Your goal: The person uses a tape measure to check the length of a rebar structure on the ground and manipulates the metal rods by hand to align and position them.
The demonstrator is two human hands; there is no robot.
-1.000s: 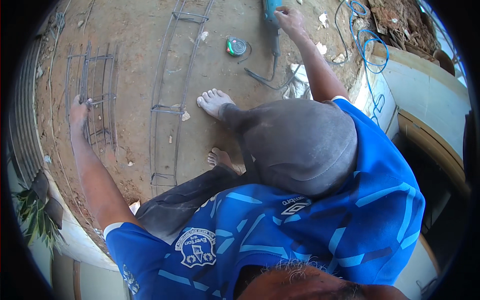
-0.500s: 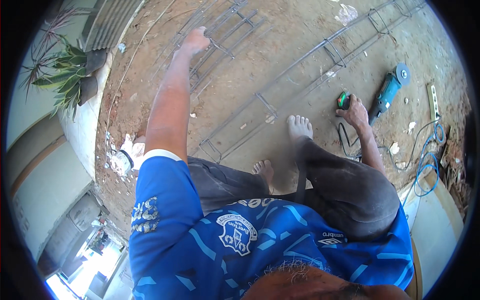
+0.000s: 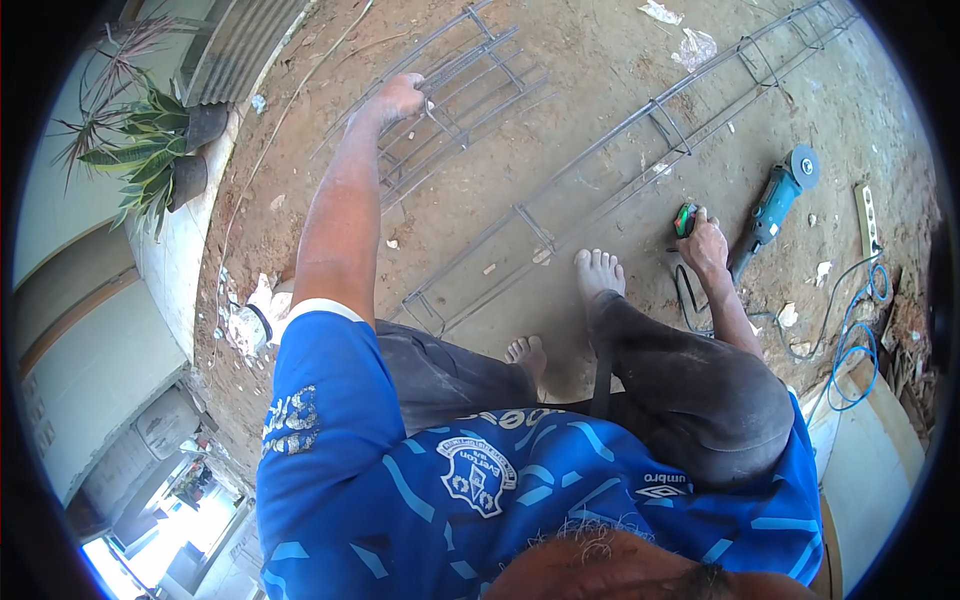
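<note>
My left hand (image 3: 400, 97) reaches far out with its fingers closed on a bar of a short rebar cage (image 3: 462, 138), made of thin grey rods tied across with stirrups. The fingertips are partly hidden. On the right, my right hand (image 3: 703, 245) is wrapped round a small green and black tape measure (image 3: 685, 220), held low over the dirt. A teal angle grinder (image 3: 772, 205) with a grey disc lies just beyond that hand. Between my hands a long rebar cage (image 3: 600, 150) runs diagonally across the ground, past my bare foot (image 3: 599, 272).
A white power strip (image 3: 866, 222) and a coiled blue cord (image 3: 852, 360) lie at the right. Potted plants (image 3: 150, 150) stand on the left ledge beside corrugated sheet (image 3: 240, 50). Plastic scraps (image 3: 694, 48) and small debris dot the dirt.
The view has shifted slightly, so the ground and cages sit lower in it. My right hand has turned a little with the tape measure. My left hand stays at the short cage.
</note>
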